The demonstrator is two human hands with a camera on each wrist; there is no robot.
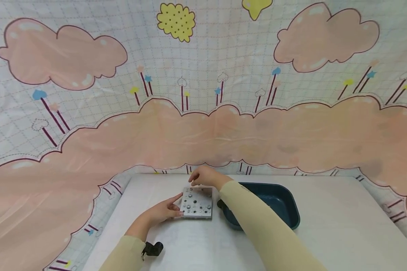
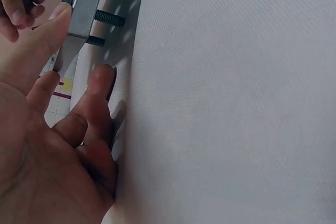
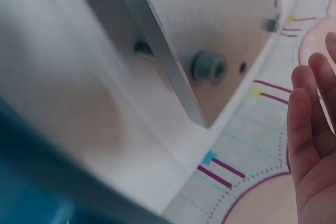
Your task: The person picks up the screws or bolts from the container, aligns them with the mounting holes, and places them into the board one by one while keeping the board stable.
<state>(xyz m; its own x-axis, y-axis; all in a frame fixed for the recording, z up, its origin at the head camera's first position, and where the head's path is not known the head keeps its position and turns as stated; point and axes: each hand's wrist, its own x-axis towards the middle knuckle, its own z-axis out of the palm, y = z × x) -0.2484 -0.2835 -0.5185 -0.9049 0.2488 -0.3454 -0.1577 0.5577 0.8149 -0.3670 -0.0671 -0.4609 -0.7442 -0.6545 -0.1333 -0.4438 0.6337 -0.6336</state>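
Note:
A silvery metal plate point(image 1: 205, 197) with holes and several socket-head bolts stands on the white table; threaded bolt ends point(image 2: 110, 18) stick out under it. My left hand point(image 1: 162, 210) holds its left edge, the thumb at the near corner and the index finger farther along. Above the far left part of the plate is my right hand point(image 1: 205, 177), fingers bent down toward a bolt there. In the right wrist view a bolt head point(image 3: 209, 67) stands out of the plate near a hole. I cannot tell whether the right fingertips pinch anything.
A dark blue tray point(image 1: 293, 210) stands right of the plate, partly behind my right sleeve point(image 1: 261, 222). Black wrist gear point(image 1: 153, 248) sits at my left cuff. A patterned cloth point(image 1: 203, 139) with clouds hangs behind the white table point(image 1: 325, 218).

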